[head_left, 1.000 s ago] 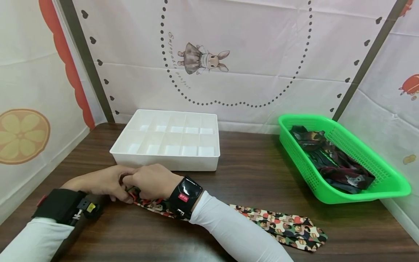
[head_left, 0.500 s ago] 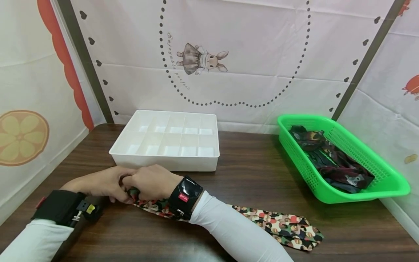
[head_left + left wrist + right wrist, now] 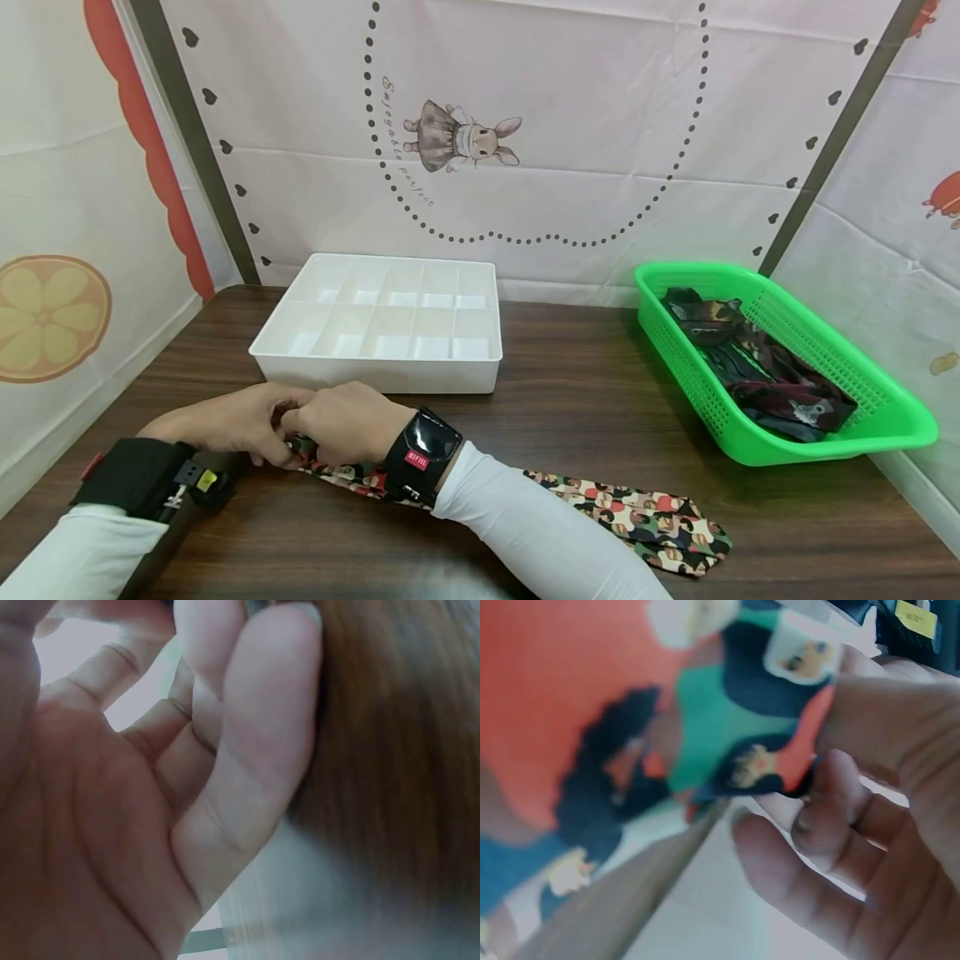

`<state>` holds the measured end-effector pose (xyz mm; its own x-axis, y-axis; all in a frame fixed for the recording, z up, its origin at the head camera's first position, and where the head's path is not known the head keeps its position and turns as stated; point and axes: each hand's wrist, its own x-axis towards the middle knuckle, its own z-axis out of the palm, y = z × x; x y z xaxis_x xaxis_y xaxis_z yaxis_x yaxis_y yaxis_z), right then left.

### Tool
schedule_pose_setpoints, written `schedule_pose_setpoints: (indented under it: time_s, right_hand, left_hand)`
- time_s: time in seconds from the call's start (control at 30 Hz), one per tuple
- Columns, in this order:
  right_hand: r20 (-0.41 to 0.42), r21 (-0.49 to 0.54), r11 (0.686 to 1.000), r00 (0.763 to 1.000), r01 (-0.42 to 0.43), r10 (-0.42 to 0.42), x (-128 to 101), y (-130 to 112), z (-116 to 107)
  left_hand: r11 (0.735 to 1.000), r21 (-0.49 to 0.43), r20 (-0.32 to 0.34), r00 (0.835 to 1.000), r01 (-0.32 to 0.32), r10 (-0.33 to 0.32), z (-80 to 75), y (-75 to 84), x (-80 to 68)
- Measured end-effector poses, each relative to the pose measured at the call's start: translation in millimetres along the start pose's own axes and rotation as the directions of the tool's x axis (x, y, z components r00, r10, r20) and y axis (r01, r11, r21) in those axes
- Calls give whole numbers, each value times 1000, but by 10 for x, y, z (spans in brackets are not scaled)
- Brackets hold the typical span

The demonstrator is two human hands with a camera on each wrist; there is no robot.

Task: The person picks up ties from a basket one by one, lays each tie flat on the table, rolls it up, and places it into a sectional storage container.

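Both hands are curled round the narrow end of a patterned fabric necktie with red, green and cream cartoon faces (image 3: pixel 630 517), pinched between left hand (image 3: pixel 228 421) and right hand (image 3: pixel 348 421) at the front left of the dark wooden tabletop (image 3: pixel 570 392). In the right wrist view the cloth (image 3: pixel 630 750) is seen bunched against the fingertips (image 3: pixel 817 825). The rest of the tie is laid flat, passing under the right forearm toward the right, wide end near the front edge. A white plastic tray with divided compartments (image 3: pixel 382 321) is just behind the hands; a green plastic mesh basket (image 3: pixel 780 358) holding more dark ties is well apart, right. Risk, as a judgement: the bunched end could be lost from the pinch or wound crooked, since the forearm resting on the tie would drag it.
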<state>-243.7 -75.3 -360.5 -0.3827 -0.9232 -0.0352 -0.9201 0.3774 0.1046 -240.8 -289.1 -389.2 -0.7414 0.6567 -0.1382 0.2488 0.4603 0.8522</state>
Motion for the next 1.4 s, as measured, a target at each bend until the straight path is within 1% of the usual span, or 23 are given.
schedule_pose_setpoints:
  time_s: [0.13, 0.2, 0.27, 0.4, 0.47, 0.53, 0.67, 0.73, 0.8, 0.87, 0.93, 1.0, 1.1, 1.17, 1.3, 1.4]
  right_hand:
    - [-86, -76, 997, 996, 21, -27, 0, -1, 46]
    - [-105, -89, 996, 994, 24, -34, 9, 6, 60]
    - [-94, -61, 998, 995, 22, -28, 16, 17, 53]
    - [-9, 40, 999, 1000, 11, -11, 23, 59, -3]
    - [24, 69, 998, 1000, 4, -5, 21, 80, -36]
    - [22, 69, 998, 1000, 7, -8, 17, 92, -53]
    - [-48, 19, 1000, 999, 13, -12, 14, 72, -29]
    - [-81, -13, 1000, 997, 8, -9, 12, 54, -8]
    - [-96, -37, 999, 995, 3, -7, 12, 39, 4]
    - [-88, -33, 999, 996, 1, -3, 13, 38, 2]
    - [-55, 3, 1000, 998, 2, -2, 12, 49, -15]
    - [-22, 38, 999, 1000, 7, -6, 7, 69, -37]
    - [-10, 63, 998, 1000, 13, -13, -3, 89, -56]
    - [-32, 38, 999, 999, 17, -15, -8, 93, -44]
    - [-110, -19, 1000, 994, 23, -25, -6, 79, 17]
    - [-139, -28, 999, 990, 32, -35, 3, 62, 48]
  left_hand:
    - [999, -32, 16, 1000, -6, 7, 2, -9, 1]
    - [1000, -29, 13, 1000, -7, 7, 2, -11, -2]
    - [1000, -20, 6, 1000, -4, 4, 1, -10, -6]
    - [1000, 16, -13, 1000, 11, -11, -7, 0, -5]
    - [999, 31, -20, 1000, 14, -13, -17, 9, 4]
    - [999, 36, -24, 1000, 15, -14, -23, 20, 12]
    - [1000, 20, -20, 1000, 21, -21, -23, 24, 9]
    - [1000, 5, -14, 1000, 17, -17, -18, 18, -5]
    - [1000, -4, -9, 1000, 5, -5, -9, 8, -14]
    - [1000, -1, -12, 1000, -5, 5, 0, 3, -19]
    - [1000, 12, -21, 1000, 0, 0, 5, 2, -15]
    - [1000, 25, -29, 999, 13, -13, 5, 9, -5]
    - [998, 40, -40, 998, 41, -39, -5, 27, 10]
    - [998, 35, -35, 998, 44, -43, -7, 35, 19]
    - [1000, 0, -20, 1000, 22, -22, -5, 13, 24]
    - [1000, -5, -17, 1000, 7, -7, -2, -21, 10]
